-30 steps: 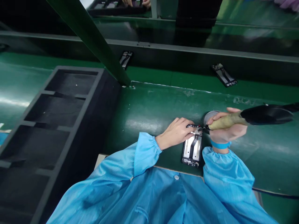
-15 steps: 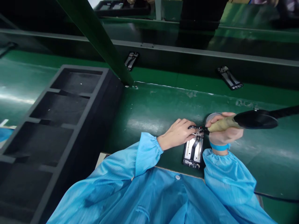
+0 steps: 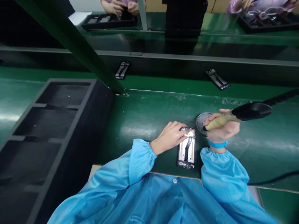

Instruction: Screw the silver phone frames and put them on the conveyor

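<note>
A bare phone frame (image 3: 187, 151) lies on the green bench in front of me, its metal inside facing up. My left hand (image 3: 170, 135) rests on its top left corner, fingers laid flat and pressing it down. My right hand (image 3: 221, 126) is closed round an electric screwdriver (image 3: 235, 115) with a tan grip and a black body. The driver's tip hangs over a small round grey dish (image 3: 201, 122) just right of the phone's top edge.
A black foam tray (image 3: 51, 124) with several compartments stands at the left. A slanted green post (image 3: 77, 46) rises behind it. Two more phone frames (image 3: 122, 69) (image 3: 217, 79) lie on the belt beyond. Other people's hands (image 3: 121, 6) work at black trays on the far side.
The screwdriver tip has lifted off the phone's top edge and swung right, over the round dish. My left hand stays on the phone. My head has tipped up a little.
</note>
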### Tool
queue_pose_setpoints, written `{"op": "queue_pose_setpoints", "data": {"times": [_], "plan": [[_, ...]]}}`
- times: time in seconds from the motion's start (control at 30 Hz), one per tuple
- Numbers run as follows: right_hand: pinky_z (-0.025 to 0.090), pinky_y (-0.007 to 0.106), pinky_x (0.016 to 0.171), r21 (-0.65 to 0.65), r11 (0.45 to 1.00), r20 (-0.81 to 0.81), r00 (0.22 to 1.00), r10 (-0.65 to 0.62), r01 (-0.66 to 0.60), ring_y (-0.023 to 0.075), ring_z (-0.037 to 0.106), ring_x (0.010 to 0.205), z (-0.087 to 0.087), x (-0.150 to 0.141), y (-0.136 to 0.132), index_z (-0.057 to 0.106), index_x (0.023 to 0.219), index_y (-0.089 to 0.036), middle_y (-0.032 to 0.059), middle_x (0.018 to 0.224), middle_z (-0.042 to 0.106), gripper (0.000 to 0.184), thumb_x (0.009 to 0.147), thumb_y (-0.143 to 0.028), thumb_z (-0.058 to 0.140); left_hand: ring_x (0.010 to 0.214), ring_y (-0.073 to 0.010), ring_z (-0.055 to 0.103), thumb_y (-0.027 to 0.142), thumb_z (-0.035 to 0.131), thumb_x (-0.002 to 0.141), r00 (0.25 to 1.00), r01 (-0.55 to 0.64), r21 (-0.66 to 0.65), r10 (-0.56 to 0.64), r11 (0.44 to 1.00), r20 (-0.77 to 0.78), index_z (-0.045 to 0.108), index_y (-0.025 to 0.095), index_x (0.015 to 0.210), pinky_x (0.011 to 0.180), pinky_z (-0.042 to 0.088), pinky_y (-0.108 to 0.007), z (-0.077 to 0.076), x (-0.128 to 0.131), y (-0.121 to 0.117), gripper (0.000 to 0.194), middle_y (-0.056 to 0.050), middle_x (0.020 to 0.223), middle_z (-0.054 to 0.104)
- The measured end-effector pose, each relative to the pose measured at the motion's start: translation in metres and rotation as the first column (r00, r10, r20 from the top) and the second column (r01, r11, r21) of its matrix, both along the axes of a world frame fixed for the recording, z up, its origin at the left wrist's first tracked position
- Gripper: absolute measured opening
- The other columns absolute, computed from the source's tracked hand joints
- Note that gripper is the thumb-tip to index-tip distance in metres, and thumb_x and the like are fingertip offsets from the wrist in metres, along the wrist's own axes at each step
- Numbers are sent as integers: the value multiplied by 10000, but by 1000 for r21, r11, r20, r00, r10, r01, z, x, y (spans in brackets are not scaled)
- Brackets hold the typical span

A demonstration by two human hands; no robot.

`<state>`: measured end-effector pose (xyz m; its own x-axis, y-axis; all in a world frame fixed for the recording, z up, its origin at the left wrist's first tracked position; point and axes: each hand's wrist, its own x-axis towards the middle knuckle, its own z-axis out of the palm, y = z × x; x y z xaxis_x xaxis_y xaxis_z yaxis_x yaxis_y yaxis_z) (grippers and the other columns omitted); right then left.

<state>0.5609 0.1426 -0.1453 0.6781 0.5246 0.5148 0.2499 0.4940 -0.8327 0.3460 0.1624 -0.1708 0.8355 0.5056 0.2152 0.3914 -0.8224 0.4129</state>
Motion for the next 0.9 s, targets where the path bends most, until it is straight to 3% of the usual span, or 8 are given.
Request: {"op": "queue_pose_setpoints", "data": {"times": [0.5, 0.73, 0.9], "plan": [[390, 336, 358, -16, 1000, -6, 1000, 5, -5, 222, 514, 368, -3, 1, 1, 695, 1007, -246, -15, 586, 592, 543, 1006, -767, 543, 1292, -277, 673, 416, 568, 1196, 998, -29, -70, 33, 997, 58, 779, 243, 1366, 1024, 535, -439, -6, 1, -1, 321, -81, 1457, 746], [389, 338, 346, -2, 1000, 0, 1000, 9, -9, 214, 507, 367, -4, 1, 2, 725, 995, -251, -4, 587, 598, 551, 989, -778, 563, 1284, -250, 701, 242, 508, 1200, 985, -60, -195, 89, 979, 145, 714, 182, 1371, 1100, 557, -424, -8, 0, 2, 275, -87, 1390, 780], [413, 346, 358, 10, 1000, 16, 1000, 23, -24, 223, 539, 394, -1, 6, -2, 733, 1009, -229, 22, 602, 606, 563, 987, -773, 588, 1282, -252, 709, 132, 494, 1157, 980, -76, -267, 122, 961, 160, 702, 203, 1353, 1128, 563, -436, -8, 2, 4, 295, -82, 1384, 784]]}}
